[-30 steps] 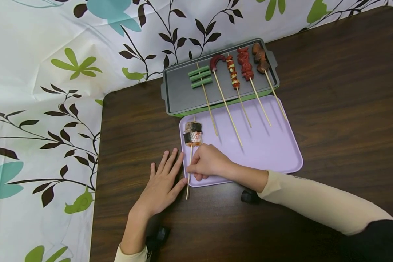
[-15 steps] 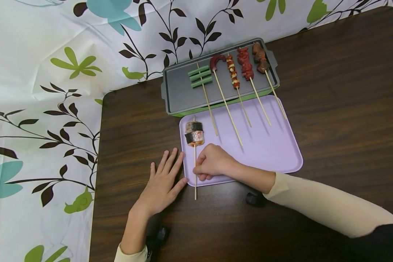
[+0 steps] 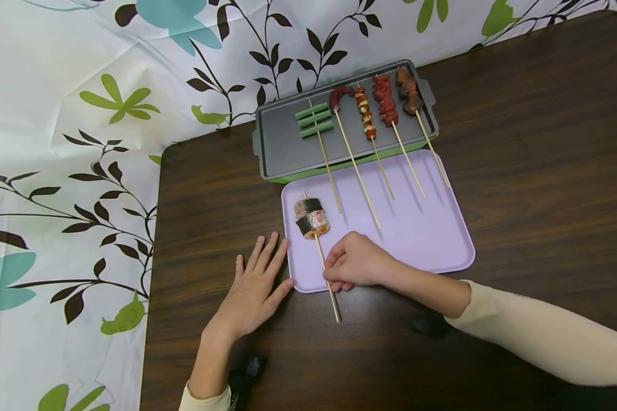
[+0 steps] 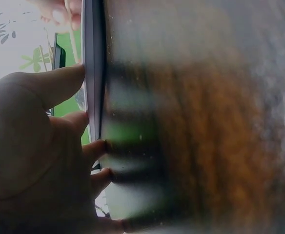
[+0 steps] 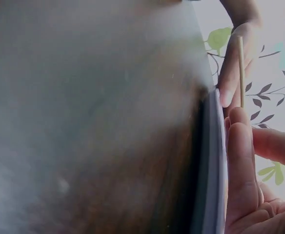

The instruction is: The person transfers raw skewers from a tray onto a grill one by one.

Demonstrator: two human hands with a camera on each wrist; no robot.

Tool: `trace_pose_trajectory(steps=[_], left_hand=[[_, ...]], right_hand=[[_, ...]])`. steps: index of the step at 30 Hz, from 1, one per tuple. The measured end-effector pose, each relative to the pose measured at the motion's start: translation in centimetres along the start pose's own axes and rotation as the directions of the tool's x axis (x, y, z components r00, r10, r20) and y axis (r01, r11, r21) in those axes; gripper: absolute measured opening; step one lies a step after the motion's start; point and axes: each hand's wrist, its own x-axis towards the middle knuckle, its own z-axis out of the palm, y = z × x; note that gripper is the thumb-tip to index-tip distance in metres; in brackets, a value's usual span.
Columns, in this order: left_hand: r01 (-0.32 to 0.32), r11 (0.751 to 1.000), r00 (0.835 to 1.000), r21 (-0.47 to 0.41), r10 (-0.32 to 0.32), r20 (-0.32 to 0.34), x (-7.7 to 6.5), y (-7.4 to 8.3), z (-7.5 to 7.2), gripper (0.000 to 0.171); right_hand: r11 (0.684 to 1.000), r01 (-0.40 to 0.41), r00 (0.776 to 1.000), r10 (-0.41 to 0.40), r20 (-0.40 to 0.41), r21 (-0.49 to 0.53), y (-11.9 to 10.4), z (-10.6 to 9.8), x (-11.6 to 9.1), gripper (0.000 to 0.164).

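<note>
In the head view my right hand [image 3: 357, 260] pinches the stick of a skewer [image 3: 311, 217] threaded with two chunks wrapped in dark bands. The chunks are over the left part of a lilac tray [image 3: 416, 245], and the stick's bare end passes beyond the tray's front edge. In the right wrist view the stick [image 5: 241, 73] rises from between thumb and fingers. My left hand [image 3: 251, 294] lies flat with fingers spread on the table, its fingertips and thumb right at the tray's left edge. The left wrist view shows those fingers [image 4: 67, 85] against the tray's side.
Behind the tray stands a grey grill plate [image 3: 283, 148] on a green base. It carries several skewers, among them green sticks [image 3: 316, 121], a curled dark red piece [image 3: 340, 97] and brown chunks [image 3: 410, 91]. A patterned cloth [image 3: 108, 200] hangs behind and left of the dark wooden table [image 3: 535, 171].
My right hand has moved right and slightly toward me with the skewer. The skewer's bare end has swung right, so it now slants, and its chunks have shifted a little right. The left hand stays put.
</note>
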Motion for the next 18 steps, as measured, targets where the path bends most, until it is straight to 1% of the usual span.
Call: trace_pose_trajectory(steps=[5,10,14,18], left_hand=[[0.005,1.000,1.000,0.006,-0.005,0.002,0.0,0.0,0.0,0.071],[0.007,1.000,1.000,0.004,-0.007,-0.001,0.0,0.0,0.1,0.071],[0.018,1.000,1.000,0.009,-0.018,0.015,-0.1,0.0,0.1,0.070],[0.019,1.000,0.999,0.007,-0.019,0.028,-0.2,0.0,0.0,0.069]], right_hand=[[0.996,0.058,0.996,-0.063,0.069,0.068,0.2,-0.2,-1.4,0.005],[0.988,0.106,0.986,-0.119,0.117,0.114,-0.1,-0.2,-2.4,0.005],[0.980,0.166,0.974,-0.180,0.140,0.108,-0.8,0.1,-2.8,0.005],[0.968,0.240,0.959,-0.247,0.135,0.067,-2.1,0.1,-3.0,0.007]])
